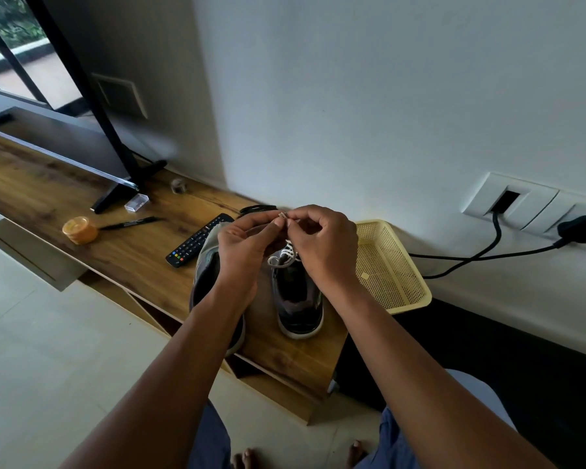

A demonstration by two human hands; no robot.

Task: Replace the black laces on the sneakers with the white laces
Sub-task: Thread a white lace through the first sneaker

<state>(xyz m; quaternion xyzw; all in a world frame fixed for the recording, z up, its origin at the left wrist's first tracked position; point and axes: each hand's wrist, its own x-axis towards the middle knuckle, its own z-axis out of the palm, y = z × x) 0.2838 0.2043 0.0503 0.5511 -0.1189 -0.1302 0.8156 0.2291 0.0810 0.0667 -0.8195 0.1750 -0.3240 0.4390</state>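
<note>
Both my hands are up over the sneakers, fingertips meeting. Left hand (242,247) and right hand (322,243) each pinch a tip of the white lace (284,255), the two aglets side by side between the fingertips. Fingers curled and clamped on the lace ends, not spread.

Handling call: lace is light, limp, no stiffness except at the aglets. Hold it by those hard tips for feeding through eyelets; anywhere else it just flops. It probably slides easily, so keep tension even or one end pulls short.

Look: flat white lace, crossed over the right sneaker (296,299), loose loops at the tongue. That shoe is dark grey with a white sole and sits near the edge of the wooden shelf (122,245). Left sneaker (205,282) sits beside it, partly behind my wrist; can't tell its lacing. Black lace (256,208) seems to lie far side, by the remote (197,240). Yellow basket (389,265) right.
</note>
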